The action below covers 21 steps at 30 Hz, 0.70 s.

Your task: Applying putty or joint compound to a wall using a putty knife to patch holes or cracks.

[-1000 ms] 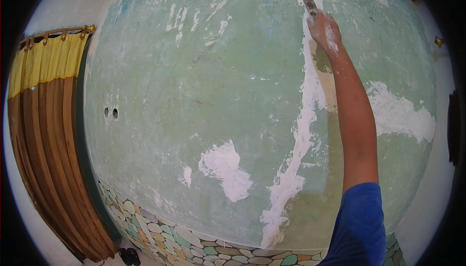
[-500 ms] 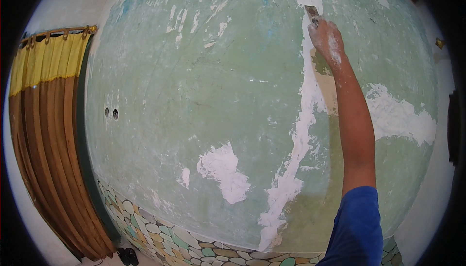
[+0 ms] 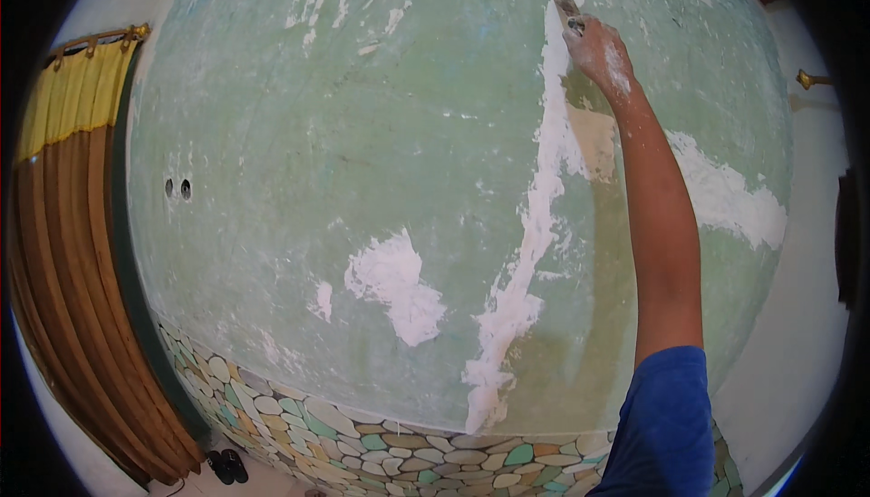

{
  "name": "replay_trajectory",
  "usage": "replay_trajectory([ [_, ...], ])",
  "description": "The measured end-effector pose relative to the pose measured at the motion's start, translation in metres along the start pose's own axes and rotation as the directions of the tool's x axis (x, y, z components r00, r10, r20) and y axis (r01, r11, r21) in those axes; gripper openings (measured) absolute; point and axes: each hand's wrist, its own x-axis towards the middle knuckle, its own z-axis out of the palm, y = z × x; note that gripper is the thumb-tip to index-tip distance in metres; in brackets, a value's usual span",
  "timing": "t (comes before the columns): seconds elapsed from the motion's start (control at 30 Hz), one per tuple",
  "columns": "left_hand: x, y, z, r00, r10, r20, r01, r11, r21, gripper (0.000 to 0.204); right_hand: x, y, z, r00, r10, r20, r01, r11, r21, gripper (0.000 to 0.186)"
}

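While its fingers close around the handle of a small putty knife point(image 3: 568, 12), the right hand point(image 3: 601, 51) presses the blade against a pale green wall point(image 3: 299, 153) near the top of the frame, right of centre. White filler dusts the knuckles. The blade sits at the upper end of a long white filler streak point(image 3: 535, 225) that runs down the wall to a band of coloured pebble tiles point(image 3: 381, 447) along the bottom. The right arm reaches up from the lower right, in a blue sleeve point(image 3: 666, 424). The left hand is out of view.

Other white patches point(image 3: 394, 284) lie at centre and at right. A brown and yellow curtain point(image 3: 63, 252) hangs at the left edge.

The step in hand looks like spreading filler along the streak. The next stroke would probably call for steady pressure with the blade held flat, following the line.
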Motion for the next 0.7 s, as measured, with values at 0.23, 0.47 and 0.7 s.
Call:
replay_trajectory([
  [0.23, -0.022, 0.013, -0.023, 0.991, 0.071, 0.111, -0.09, 0.979, 0.183, 0.045, -0.085, -0.005, -0.009, 1.0, -0.013, 0.015, 0.013, 0.999, 0.039, 0.042],
  [0.47, -0.049, 0.01, -0.044, 0.995, -0.066, 0.08, 0.05, 0.982, 0.184, 0.05, -0.178, -0.026, -0.017, 0.972, 0.097, 0.213, -0.104, 0.994, 0.025, 0.042],
  [0.7, -0.096, 0.005, -0.004, 0.991, -0.051, -0.127, 0.075, 0.979, 0.191, 0.039, -0.261, -0.054, -0.036, 0.907, 0.204, 0.368, -0.227, 0.974, 0.02, 0.04],
])
